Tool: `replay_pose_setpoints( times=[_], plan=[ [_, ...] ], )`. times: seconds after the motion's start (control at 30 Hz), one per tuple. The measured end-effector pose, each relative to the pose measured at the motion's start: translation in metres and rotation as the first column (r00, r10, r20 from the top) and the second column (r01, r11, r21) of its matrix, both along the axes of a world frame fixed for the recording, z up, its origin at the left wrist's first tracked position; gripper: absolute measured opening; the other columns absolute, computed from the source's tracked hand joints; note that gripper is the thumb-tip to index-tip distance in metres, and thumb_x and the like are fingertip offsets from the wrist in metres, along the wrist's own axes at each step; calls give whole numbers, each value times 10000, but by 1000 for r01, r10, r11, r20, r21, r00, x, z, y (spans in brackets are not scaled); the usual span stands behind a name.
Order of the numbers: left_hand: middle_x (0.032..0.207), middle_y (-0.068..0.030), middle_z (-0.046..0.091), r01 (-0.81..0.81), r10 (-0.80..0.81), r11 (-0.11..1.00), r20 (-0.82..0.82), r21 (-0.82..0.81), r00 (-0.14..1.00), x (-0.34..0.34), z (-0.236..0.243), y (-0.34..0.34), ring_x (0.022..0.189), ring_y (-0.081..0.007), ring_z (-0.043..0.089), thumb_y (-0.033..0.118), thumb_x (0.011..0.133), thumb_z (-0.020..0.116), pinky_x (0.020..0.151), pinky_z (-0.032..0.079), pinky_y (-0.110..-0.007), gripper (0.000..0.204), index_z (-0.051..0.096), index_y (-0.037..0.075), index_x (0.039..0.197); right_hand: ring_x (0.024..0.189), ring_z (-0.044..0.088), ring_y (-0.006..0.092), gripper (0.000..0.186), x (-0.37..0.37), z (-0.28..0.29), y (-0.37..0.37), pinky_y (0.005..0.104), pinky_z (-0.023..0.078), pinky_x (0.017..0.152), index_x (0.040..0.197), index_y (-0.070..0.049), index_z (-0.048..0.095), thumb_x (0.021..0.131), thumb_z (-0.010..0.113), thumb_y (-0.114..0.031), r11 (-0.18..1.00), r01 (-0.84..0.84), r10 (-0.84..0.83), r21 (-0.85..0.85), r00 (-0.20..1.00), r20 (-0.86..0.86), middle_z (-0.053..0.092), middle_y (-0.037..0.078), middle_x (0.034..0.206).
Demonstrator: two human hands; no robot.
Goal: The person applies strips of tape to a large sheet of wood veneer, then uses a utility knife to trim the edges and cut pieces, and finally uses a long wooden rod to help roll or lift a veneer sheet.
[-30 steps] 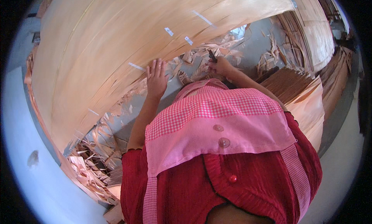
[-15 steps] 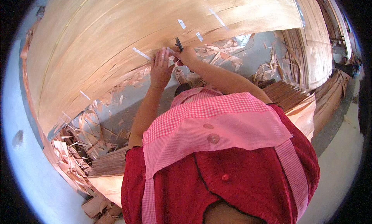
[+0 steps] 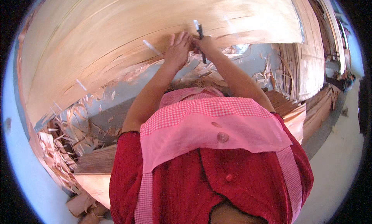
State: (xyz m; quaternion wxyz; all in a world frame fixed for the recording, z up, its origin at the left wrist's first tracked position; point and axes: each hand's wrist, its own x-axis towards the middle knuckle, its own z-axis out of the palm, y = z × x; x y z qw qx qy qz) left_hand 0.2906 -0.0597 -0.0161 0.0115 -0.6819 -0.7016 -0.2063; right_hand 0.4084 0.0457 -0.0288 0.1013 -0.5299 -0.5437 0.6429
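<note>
A broad sheet of pale wood veneer [image 3: 116,26] spreads out in front of me, with cracks along its near edge. My left hand [image 3: 179,51] lies on that edge, fingers stretched out and slightly apart. Close beside it on the right, my right hand [image 3: 206,46] is closed round a slim black tool [image 3: 201,34], which points away from me; blur hides its exact kind. White tape strips stick to the veneer, one strip [image 3: 152,47] left of my left hand and another [image 3: 196,25] just beyond the tool. What my right fingertips touch is hidden.
Torn veneer scraps [image 3: 58,158] are heaped at the lower left, and more shavings lie on the grey floor [image 3: 116,111] under the sheet's edge. Stacked veneer [image 3: 310,69] stands at the right. Layered brown sheets [image 3: 97,160] are beside me at the left.
Both hands have moved right along the veneer edge and slightly away from me. The black tool has travelled along in my right hand. The view has shifted a little.
</note>
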Motion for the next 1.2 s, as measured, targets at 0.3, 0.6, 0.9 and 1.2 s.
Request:
replay_pose_setpoints(
  times=[0.3, 0.6, 0.9, 1.2],
  plan=[
    [1291, -63, 418, 73, -67, 996, 115, -48, 991, -23, 7, -47, 1233, -220, 330, 290, 776, 567, 1020, 223, -449, 520, 425, 113, 1245, 561, 588, 162, 289, 31, 52, -19, 278, 467, 499, 824, 22, 591, 824, 568, -266, 886, -374, 256, 272, 886, 386, 608, 88, 610],
    [1395, -11, 272, -233, 210, 967, -187, -106, 959, -72, -31, -163, 1305, -212, 210, 334, 686, 666, 1019, 172, -517, 728, 342, 145, 1311, 446, 518, 110, 233, -52, 13, -109, 237, 432, 420, 856, 11, 615, 818, 580, -215, 912, -411, 411, -2, 910, 53, 610, 65, 630],
    [1385, 24, 284, -235, 237, 967, 2, -101, 972, -72, -27, -155, 1304, -195, 205, 325, 729, 618, 1022, 103, -544, 591, 415, 155, 1258, 433, 519, 101, 277, -93, -2, -123, 236, 427, 381, 768, -3, 608, 781, 652, -276, 983, -181, 181, -20, 983, -16, 603, 79, 597],
    [1381, 33, 289, -215, 199, 969, -132, -121, 971, -79, -23, -160, 1297, -202, 210, 249, 739, 579, 988, 108, -592, 554, 425, 142, 1260, 433, 502, 105, 240, -100, 9, -126, 234, 416, 394, 761, -4, 617, 796, 619, -241, 984, -177, 176, 16, 982, 65, 573, 60, 569]
  ],
)
